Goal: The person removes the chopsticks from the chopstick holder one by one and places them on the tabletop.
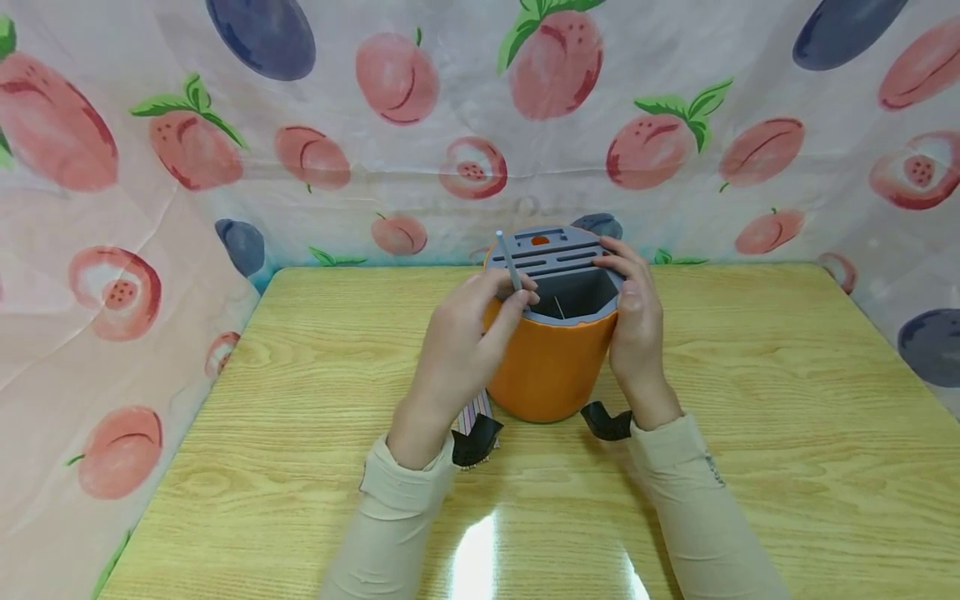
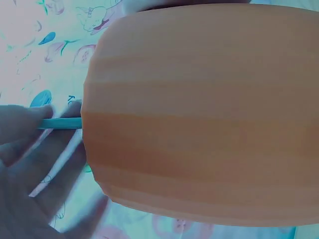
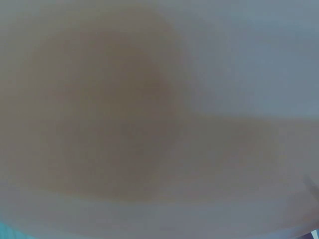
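An orange round desk organizer (image 1: 551, 367) stands on the table, its grey top (image 1: 570, 262) divided into slots and a larger open compartment at the near side. Above the left part of its rim, my left hand (image 1: 468, 333) pinches a thin pale stick (image 1: 507, 258) between thumb and fingers. The stick stands nearly upright, its lower end hidden by the hand and rim. In the left wrist view the stick (image 2: 62, 123) runs from the fingers to the organizer's rim. My right hand (image 1: 636, 325) grips the organizer's right side, fingers over the top edge. The right wrist view is blurred by the organizer's close wall.
Partly under my left wrist lies a striped flat item (image 1: 476, 412), its kind unclear. The wood-grain table (image 1: 772, 400) reaches back to a fruit-patterned cloth (image 1: 570, 158). A thin light line (image 1: 558, 307) shows inside the large compartment.
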A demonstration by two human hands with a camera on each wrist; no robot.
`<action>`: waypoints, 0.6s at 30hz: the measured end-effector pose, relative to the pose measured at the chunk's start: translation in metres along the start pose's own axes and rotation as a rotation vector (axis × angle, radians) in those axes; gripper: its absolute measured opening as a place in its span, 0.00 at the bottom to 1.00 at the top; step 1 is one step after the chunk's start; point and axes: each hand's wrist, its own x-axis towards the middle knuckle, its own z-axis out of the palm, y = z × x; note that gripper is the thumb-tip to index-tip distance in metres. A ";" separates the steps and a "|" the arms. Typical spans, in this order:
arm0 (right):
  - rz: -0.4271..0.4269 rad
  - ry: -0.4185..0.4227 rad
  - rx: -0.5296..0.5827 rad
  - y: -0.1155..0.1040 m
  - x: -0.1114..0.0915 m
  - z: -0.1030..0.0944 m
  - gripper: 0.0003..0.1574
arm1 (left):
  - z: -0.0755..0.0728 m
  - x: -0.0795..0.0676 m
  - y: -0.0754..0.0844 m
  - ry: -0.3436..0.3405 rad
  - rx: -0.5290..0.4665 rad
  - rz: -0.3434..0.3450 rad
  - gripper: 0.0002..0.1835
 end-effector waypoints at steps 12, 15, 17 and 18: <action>-0.006 0.003 0.000 0.029 -0.005 -0.003 0.39 | -0.014 0.002 0.026 0.348 -0.330 0.143 0.06; 0.001 0.007 0.001 0.028 -0.006 -0.003 0.40 | -0.018 0.001 0.030 0.396 -0.426 0.149 0.09; -0.004 0.005 0.001 0.026 -0.006 -0.003 0.40 | -0.021 0.000 0.031 0.418 -0.487 0.154 0.12; -0.001 0.005 0.004 0.024 -0.006 -0.002 0.41 | -0.022 -0.001 0.032 0.432 -0.509 0.155 0.14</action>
